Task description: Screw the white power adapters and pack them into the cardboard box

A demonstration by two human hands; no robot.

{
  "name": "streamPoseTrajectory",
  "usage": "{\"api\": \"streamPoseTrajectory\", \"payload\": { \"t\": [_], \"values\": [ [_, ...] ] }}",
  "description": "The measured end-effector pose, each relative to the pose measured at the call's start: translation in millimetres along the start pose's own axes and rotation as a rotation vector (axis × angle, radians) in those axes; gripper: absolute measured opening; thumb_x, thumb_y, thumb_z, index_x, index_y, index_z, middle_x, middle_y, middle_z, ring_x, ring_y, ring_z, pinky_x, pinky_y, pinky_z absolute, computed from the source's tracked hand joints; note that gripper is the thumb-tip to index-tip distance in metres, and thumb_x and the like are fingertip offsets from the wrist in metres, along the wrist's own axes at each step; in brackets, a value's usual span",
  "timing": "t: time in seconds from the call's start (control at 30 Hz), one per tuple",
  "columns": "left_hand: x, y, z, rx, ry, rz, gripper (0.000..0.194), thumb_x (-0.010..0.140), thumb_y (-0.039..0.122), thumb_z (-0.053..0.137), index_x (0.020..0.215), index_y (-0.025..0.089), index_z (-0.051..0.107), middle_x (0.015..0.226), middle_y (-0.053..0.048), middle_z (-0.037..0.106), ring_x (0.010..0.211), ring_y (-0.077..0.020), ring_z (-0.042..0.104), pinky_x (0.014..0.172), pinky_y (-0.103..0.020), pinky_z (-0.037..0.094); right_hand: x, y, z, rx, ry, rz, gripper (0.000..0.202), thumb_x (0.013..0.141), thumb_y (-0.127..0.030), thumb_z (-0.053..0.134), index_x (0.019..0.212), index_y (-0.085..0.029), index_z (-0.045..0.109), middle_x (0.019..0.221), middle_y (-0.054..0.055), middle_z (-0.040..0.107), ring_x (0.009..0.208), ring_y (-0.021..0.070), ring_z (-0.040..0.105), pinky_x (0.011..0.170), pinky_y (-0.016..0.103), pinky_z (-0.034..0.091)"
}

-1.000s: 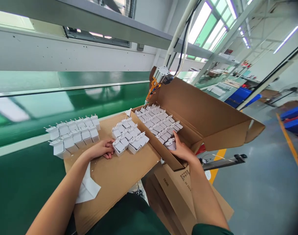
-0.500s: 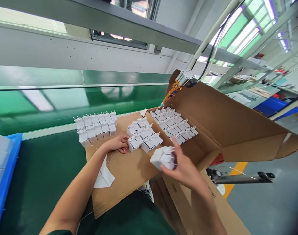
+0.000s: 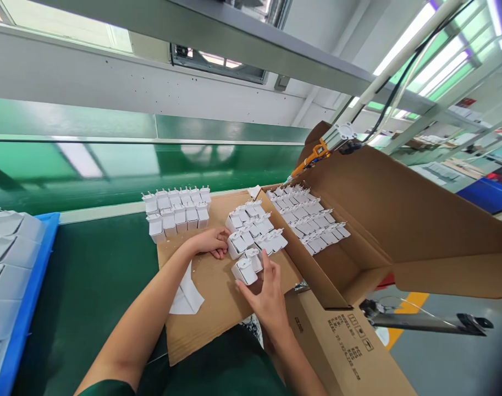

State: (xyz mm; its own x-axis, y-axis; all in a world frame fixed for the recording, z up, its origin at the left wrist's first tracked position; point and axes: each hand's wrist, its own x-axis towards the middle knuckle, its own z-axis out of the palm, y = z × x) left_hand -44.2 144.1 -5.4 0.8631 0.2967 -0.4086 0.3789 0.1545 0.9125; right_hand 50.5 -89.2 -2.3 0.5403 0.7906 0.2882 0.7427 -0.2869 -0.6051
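Note:
My right hand (image 3: pixel 267 289) is curved around a pair of small white boxes (image 3: pixel 247 266) at the near end of a cluster of similar boxes (image 3: pixel 254 224) on a cardboard sheet (image 3: pixel 218 289). My left hand (image 3: pixel 213 242) rests on the sheet against the cluster's left side, fingers curled; whether anything is in them is hidden. Another block of white boxes (image 3: pixel 177 212) stands to the left, partly on the sheet. Rows of white boxes (image 3: pixel 310 217) lie inside the open carton (image 3: pixel 349 264) at right. A white paper piece (image 3: pixel 187 294) lies near my left forearm.
A blue tray (image 3: pixel 32 280) with white boxes is at the far left on the green table (image 3: pixel 94 269). An orange and silver tool (image 3: pixel 320 151) hangs over the carton's back corner. A closed carton (image 3: pixel 345 341) stands below, with a metal arm (image 3: pixel 428 323) beside it.
My right hand has moved left from near the carton, bringing the white boxes down onto the sheet beside the cluster. The view has shifted; my left hand stays by the cluster.

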Motion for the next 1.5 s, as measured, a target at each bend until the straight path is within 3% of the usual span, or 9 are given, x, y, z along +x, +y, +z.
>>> {"api": "streamPoseTrajectory", "payload": {
  "t": [0.13, 0.43, 0.67, 0.83, 0.97, 1.13, 1.27, 1.37, 1.5],
  "values": [
    [0, 0, 1.2, 0.005, 0.039, 0.001, 0.052, 0.074, 0.008, 0.060, 0.121, 0.017, 0.039, 0.071, 0.002, 0.066, 0.058, -0.0138, 0.069, 0.053, -0.021, 0.057, 5, 11, 9, 0.073, 0.067, -0.030, 0.075, 0.085, -0.043, 0.069, 0.148, -0.025, 0.034, 0.101, 0.005, 0.045, 0.077, 0.0158, 0.058, 0.078, 0.039, 0.060],
    [4, 0, 7.8, 0.048, 0.144, 0.017, 0.056, 0.082, 0.011, 0.053, 0.132, 0.020, 0.030, 0.077, 0.002, 0.064, 0.055, -0.0145, 0.069, 0.048, -0.021, 0.054, 20, 16, 28, 0.112, 0.201, -0.109, 0.063, 0.084, -0.038, 0.071, 0.138, -0.020, 0.044, 0.100, 0.005, 0.041, 0.069, 0.0115, 0.056, 0.067, 0.033, 0.061],
    [4, 4, 12.4, 0.108, 0.213, 0.042, 0.053, 0.088, 0.014, 0.046, 0.138, 0.022, 0.029, 0.088, -0.001, 0.066, 0.053, -0.0109, 0.067, 0.046, -0.017, 0.051, 25, 18, 33, 0.130, 0.259, -0.162, 0.060, 0.081, -0.042, 0.073, 0.131, -0.019, 0.049, 0.099, 0.004, 0.044, 0.066, 0.0111, 0.054, 0.069, 0.034, 0.058],
    [-6, 14, 12.8, 0.180, 0.264, 0.070, 0.052, 0.087, 0.017, 0.051, 0.136, 0.017, 0.033, 0.070, 0.002, 0.062, 0.052, -0.0144, 0.065, 0.046, -0.020, 0.050, 13, 32, 32, 0.253, 0.274, -0.265, 0.024, 0.090, -0.035, 0.062, 0.107, -0.019, 0.056, 0.071, -0.004, 0.044, 0.060, 0.0118, 0.047, 0.059, 0.027, 0.048],
    [-28, 34, 10.6, 0.285, 0.371, 0.117, 0.044, 0.087, 0.026, 0.055, 0.128, 0.019, 0.041, 0.060, 0.004, 0.058, 0.040, -0.0135, 0.054, 0.037, -0.020, 0.039, 16, 35, 28, 0.297, 0.082, -0.340, 0.017, 0.091, -0.033, 0.058, 0.081, -0.020, 0.059, 0.055, -0.008, 0.036, 0.047, 0.0088, 0.038, 0.049, 0.022, 0.037],
    [-74, 71, 11.3, 0.299, 0.456, 0.328, 0.037, 0.088, 0.030, 0.053, 0.122, 0.021, 0.043, 0.069, 0.004, 0.057, 0.057, -0.0137, 0.061, 0.052, -0.023, 0.051, 24, 24, 24, 0.357, -0.162, -0.387, 0.035, 0.093, -0.038, 0.054, 0.063, -0.019, 0.054, 0.050, -0.006, 0.039, 0.045, 0.0079, 0.038, 0.047, 0.022, 0.032],
    [-127, 94, 21.5, 0.354, 0.581, 0.464, 0.034, 0.088, 0.042, 0.054, 0.115, 0.021, 0.053, 0.075, 0.000, 0.059, 0.064, -0.0138, 0.061, 0.059, -0.024, 0.053, 25, 20, 24, 0.378, -0.248, -0.379, 0.039, 0.092, -0.042, 0.052, 0.061, -0.019, 0.053, 0.050, -0.005, 0.042, 0.046, 0.0073, 0.039, 0.049, 0.021, 0.032],
    [-159, 90, 31.5, 0.415, 0.728, 0.507, 0.035, 0.086, 0.047, 0.057, 0.111, 0.022, 0.059, 0.074, -0.001, 0.061, 0.065, -0.0155, 0.061, 0.060, -0.025, 0.052, 27, 22, 26, 0.385, -0.274, -0.365, 0.039, 0.091, -0.042, 0.053, 0.060, -0.018, 0.053, 0.049, -0.006, 0.041, 0.045, 0.0064, 0.039, 0.048, 0.020, 0.031],
    [-177, 47, 55.2, 0.452, 0.854, 0.394, 0.036, 0.086, 0.050, 0.056, 0.108, 0.023, 0.065, 0.079, -0.003, 0.065, 0.070, -0.0178, 0.062, 0.063, -0.027, 0.051, 29, 24, 30, 0.411, -0.311, -0.386, 0.041, 0.091, -0.042, 0.053, 0.059, -0.018, 0.050, 0.048, -0.007, 0.039, 0.044, 0.0063, 0.039, 0.046, 0.019, 0.029]
  ]
}}
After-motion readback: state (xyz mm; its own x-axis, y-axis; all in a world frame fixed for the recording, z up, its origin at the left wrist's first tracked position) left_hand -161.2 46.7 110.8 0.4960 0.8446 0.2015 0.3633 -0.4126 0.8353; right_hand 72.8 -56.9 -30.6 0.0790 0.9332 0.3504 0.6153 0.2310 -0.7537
